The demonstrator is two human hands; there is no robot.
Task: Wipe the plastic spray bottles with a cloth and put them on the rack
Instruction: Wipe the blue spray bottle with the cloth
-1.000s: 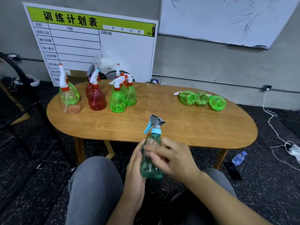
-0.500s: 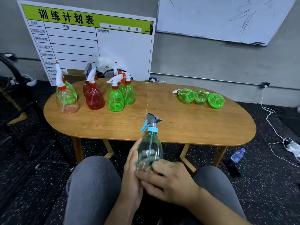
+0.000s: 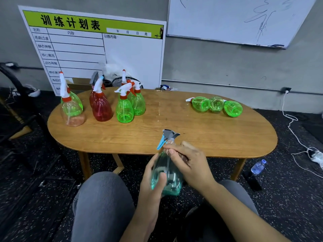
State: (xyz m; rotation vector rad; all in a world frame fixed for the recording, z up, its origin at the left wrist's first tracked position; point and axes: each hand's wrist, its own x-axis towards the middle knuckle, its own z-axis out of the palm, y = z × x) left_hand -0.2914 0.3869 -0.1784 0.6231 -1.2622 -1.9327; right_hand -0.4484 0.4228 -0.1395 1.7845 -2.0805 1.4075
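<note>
The right hand has slid up from the teal bottle's base to clasp its neck; left hand still clasps the belly.

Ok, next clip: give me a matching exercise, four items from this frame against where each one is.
Items:
1. teal spray bottle
2. red spray bottle
3. three green bottles
4. water bottle

Places:
A. lying on the table's right side
B. on the floor
C. held in both hands
D. standing on the table's left side

Pairs: 1-C, 2-D, 3-A, 4-B
</note>
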